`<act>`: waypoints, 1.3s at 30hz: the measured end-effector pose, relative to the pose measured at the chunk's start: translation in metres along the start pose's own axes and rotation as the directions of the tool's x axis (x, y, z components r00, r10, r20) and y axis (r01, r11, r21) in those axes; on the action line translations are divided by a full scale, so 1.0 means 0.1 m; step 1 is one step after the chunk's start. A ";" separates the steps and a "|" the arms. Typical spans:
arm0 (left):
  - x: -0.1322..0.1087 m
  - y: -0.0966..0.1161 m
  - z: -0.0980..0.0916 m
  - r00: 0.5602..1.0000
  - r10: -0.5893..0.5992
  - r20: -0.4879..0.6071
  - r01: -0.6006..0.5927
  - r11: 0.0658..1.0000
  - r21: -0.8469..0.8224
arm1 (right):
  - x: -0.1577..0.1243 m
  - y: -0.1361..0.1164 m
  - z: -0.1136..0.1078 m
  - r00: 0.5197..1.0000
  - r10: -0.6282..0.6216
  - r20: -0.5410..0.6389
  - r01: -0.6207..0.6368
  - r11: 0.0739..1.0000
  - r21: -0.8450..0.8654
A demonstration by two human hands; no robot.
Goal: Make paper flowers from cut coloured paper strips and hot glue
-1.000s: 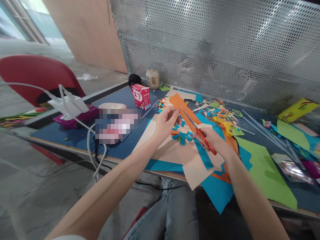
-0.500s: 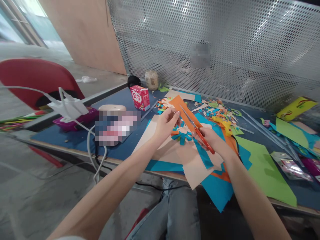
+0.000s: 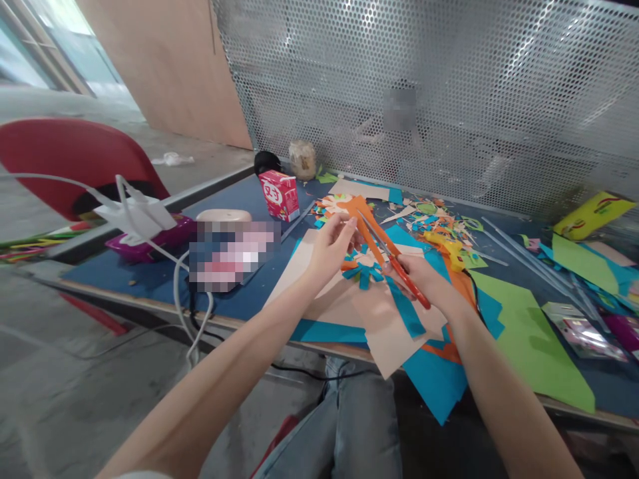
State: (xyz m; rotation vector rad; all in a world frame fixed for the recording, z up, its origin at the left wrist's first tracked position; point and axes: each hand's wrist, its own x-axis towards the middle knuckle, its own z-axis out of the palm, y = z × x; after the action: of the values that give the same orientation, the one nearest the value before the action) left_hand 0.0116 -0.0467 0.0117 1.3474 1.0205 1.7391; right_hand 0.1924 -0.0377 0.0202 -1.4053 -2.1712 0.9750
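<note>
The orange paper point(image 3: 354, 205), just beyond the blue flower point(image 3: 368, 275), now parts into two strips along the scissors point(image 3: 402, 267), so the cut seems well along, the left hand point(image 3: 333, 245) pinching the paper, the right point(image 3: 423, 274) curled around the handles.

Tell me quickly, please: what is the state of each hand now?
Left hand: closed, holding the orange paper strip.
Right hand: closed around the red-handled scissors.
</note>
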 end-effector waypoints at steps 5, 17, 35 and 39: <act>0.06 -0.02 -0.01 0.995 0.078 -0.065 -0.081 0.995 -0.050 | -0.03 -0.04 -0.01 0.999 -0.016 0.033 0.017 0.999 -0.030; 0.06 -0.03 -0.04 0.995 0.093 -0.036 -0.093 0.996 -0.015 | -0.04 -0.08 -0.03 1.000 0.003 0.030 -0.001 0.998 -0.064; 0.02 0.00 -0.04 0.998 0.059 0.029 -0.059 0.998 0.012 | -0.02 -0.04 -0.03 0.999 -0.038 0.026 0.039 0.999 -0.027; -0.01 0.03 -0.03 0.997 0.025 0.066 -0.028 0.999 0.040 | -0.04 -0.07 -0.04 0.999 -0.053 0.000 0.053 0.998 -0.043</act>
State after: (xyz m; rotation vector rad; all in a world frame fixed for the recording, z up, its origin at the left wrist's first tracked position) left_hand 0.0088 -0.0490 0.0135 1.4406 1.0112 1.6897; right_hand 0.1920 -0.0422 0.0281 -1.3597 -2.2298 0.9135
